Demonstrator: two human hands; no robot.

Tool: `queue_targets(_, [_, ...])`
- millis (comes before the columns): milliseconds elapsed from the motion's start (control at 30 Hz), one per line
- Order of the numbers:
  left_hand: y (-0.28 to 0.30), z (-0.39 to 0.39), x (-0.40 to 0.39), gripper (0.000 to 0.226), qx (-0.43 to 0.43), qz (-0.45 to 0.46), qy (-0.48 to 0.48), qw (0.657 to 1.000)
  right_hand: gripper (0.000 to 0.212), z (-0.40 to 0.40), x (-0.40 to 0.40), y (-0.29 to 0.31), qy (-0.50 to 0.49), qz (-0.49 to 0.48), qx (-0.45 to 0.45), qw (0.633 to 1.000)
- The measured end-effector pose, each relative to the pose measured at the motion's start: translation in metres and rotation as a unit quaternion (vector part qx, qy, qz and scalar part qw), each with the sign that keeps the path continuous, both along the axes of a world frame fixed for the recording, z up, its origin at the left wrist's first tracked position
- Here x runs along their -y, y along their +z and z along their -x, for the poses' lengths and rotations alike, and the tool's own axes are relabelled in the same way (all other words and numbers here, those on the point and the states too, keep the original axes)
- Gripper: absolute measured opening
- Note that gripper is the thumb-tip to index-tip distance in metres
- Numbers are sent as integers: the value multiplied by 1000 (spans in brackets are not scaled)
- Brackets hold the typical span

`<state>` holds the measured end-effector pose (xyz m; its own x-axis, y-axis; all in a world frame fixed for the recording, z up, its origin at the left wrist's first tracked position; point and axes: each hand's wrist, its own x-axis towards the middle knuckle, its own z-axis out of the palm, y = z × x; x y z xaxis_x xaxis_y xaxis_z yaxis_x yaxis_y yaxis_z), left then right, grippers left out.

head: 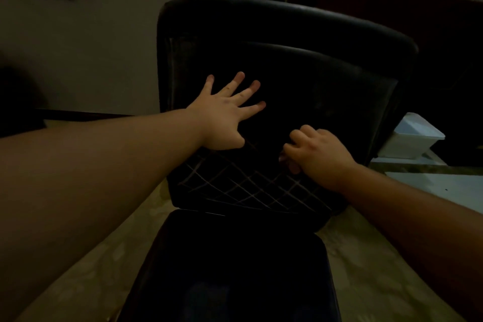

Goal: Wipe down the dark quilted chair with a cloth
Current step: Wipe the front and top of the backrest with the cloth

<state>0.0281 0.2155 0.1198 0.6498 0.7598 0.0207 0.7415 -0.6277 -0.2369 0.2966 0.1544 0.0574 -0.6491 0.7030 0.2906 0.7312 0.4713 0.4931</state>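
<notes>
Dark quilted chair (pixel 261 185): centre of view, backrest facing the camera, pale diamond stitching across its lower part, seat (pixel 235 269) below in deep shadow. Dim light throughout.

Left hand (pixel 224 117): laid flat against the backrest above the stitched area, fingers (pixel 241 77) straight and spread apart, nothing held.

Right hand (pixel 313 154): lower and to the right, on the backrest just above the stitching, fingers curled tight together. Cloth: not made out against the dark upholstery; whether gripped in the curled fingers, could not be told.

Pale lidded container (pixel 415 136): right of the chair, beside its edge. Light wall (pixel 91 47) behind on the left. Pale patterned floor (pixel 91 269) either side of the seat.
</notes>
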Motion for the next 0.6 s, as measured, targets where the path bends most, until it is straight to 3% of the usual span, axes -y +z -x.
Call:
queue_targets(67, [0,-1,0,91,-2,1,0,1000,17,4,-5,18,0,-47,-34,998])
queue_targets(133, [-2,-1,-1,91,2,-6,-3,1000,22,5,-11,35,-57,-115,-125,984])
queue_targets(200, [-3,1,-1,91,8,-8,-6,1000,30,7,-13,36,-90,-148,-150,973])
queue_targets(333, [-1,2,0,90,20,3,-12,1000,20,9,-8,0,14,-78,-56,995])
queue_targets(400, [0,3,1,89,31,12,-18,999,24,9,-6,-7,26,-30,9,999])
queue_targets(467, [1,6,1,90,48,13,-27,998,24,10,-9,4,35,-41,38,998])
queue_targets(600, [-5,27,3,92,68,-37,-30,997,15,15,-23,31,-22,-154,-131,979])
